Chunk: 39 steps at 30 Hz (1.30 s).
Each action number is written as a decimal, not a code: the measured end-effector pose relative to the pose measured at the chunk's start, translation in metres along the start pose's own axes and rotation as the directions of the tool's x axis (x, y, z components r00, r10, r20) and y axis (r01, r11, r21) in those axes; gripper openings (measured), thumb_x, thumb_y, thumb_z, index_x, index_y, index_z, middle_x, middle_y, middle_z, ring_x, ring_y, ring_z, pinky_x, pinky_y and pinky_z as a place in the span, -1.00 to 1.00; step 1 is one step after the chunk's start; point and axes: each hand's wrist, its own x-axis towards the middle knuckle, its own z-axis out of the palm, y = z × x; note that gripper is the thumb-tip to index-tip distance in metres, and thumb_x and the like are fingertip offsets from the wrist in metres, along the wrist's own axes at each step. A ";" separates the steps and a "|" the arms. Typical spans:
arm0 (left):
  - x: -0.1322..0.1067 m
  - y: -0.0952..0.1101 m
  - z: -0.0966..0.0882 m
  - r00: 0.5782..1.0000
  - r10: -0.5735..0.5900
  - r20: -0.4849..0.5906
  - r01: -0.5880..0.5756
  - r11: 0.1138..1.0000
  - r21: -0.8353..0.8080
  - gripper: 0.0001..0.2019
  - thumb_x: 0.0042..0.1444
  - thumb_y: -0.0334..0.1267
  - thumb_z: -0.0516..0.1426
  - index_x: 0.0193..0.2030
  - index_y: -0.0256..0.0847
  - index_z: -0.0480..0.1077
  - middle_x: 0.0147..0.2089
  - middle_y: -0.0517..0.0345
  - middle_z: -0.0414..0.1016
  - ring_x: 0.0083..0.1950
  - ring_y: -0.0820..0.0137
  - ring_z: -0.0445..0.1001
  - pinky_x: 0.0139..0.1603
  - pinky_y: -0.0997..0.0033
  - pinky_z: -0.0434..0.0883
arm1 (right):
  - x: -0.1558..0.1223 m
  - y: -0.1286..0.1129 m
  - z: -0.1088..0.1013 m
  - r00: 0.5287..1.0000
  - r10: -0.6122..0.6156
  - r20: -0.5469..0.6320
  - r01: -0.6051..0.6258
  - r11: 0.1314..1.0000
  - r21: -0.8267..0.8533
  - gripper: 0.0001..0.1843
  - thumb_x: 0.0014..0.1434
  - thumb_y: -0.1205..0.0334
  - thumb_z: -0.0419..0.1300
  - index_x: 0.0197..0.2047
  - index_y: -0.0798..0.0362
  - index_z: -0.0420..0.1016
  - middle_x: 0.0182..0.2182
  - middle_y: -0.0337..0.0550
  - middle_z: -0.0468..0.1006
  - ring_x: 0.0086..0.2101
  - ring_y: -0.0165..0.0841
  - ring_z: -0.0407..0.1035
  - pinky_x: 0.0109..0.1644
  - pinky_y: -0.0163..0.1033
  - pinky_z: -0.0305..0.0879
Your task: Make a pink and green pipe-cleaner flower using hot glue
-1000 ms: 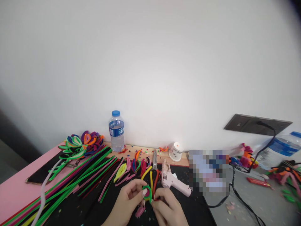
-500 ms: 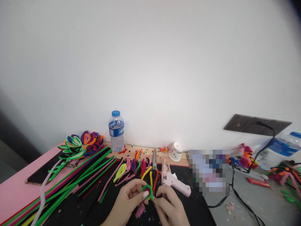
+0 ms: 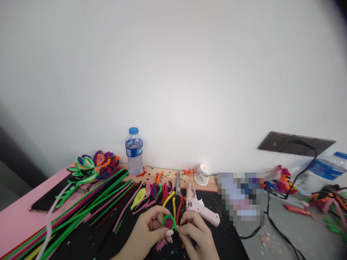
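My left hand [image 3: 146,234] and my right hand [image 3: 195,234] meet at the bottom middle over a black mat [image 3: 89,238]. Both pinch a small coil of pipe cleaner [image 3: 169,221], green on the outside and pink-red inside. The fingers of each hand are closed on its edges. A pink loop piece [image 3: 160,245] lies on the mat just below the left fingers. A pink glue gun [image 3: 200,209] rests right behind my right hand.
Long green, pink and red pipe cleaners [image 3: 89,209] fan out to the left. Folded petal pieces [image 3: 154,191], scissors [image 3: 178,184], a water bottle [image 3: 134,151] and a paper cup [image 3: 202,174] stand behind. Finished flowers [image 3: 94,164] lie far left; a black cable [image 3: 273,224] runs right.
The green pipe cleaner has been wound tighter into a round coil around the pink centre. My hands have shifted slightly and the coil now faces up more.
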 end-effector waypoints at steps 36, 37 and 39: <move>0.000 0.008 0.002 0.997 0.025 0.075 -0.032 0.995 0.095 -0.71 -0.10 -0.21 0.31 -0.34 -0.18 0.28 -0.55 0.39 0.29 -0.61 0.56 0.30 -0.61 0.60 0.25 | 0.005 -0.006 -0.002 0.999 -0.028 -0.031 0.029 0.999 0.021 -0.75 0.09 0.57 0.05 -0.38 0.07 0.45 -0.40 -0.13 0.37 -0.43 -0.39 0.34 -0.44 -0.37 0.30; 0.000 0.009 0.002 0.997 0.025 0.076 -0.032 0.995 0.098 -0.71 -0.10 -0.21 0.31 -0.35 -0.18 0.27 -0.55 0.39 0.29 -0.61 0.56 0.30 -0.61 0.60 0.25 | 0.006 -0.006 -0.002 0.999 -0.030 -0.033 0.030 0.999 0.019 -0.75 0.09 0.57 0.05 -0.38 0.07 0.45 -0.40 -0.13 0.37 -0.44 -0.39 0.34 -0.45 -0.37 0.30; 0.000 0.009 0.002 0.997 0.030 0.076 -0.038 0.994 0.099 -0.72 -0.09 -0.22 0.31 -0.35 -0.18 0.27 -0.55 0.39 0.29 -0.60 0.56 0.30 -0.59 0.60 0.25 | 0.007 -0.007 -0.003 0.999 -0.027 -0.029 0.027 1.000 0.014 -0.75 0.09 0.57 0.05 -0.39 0.07 0.45 -0.40 -0.13 0.38 -0.44 -0.39 0.34 -0.45 -0.38 0.29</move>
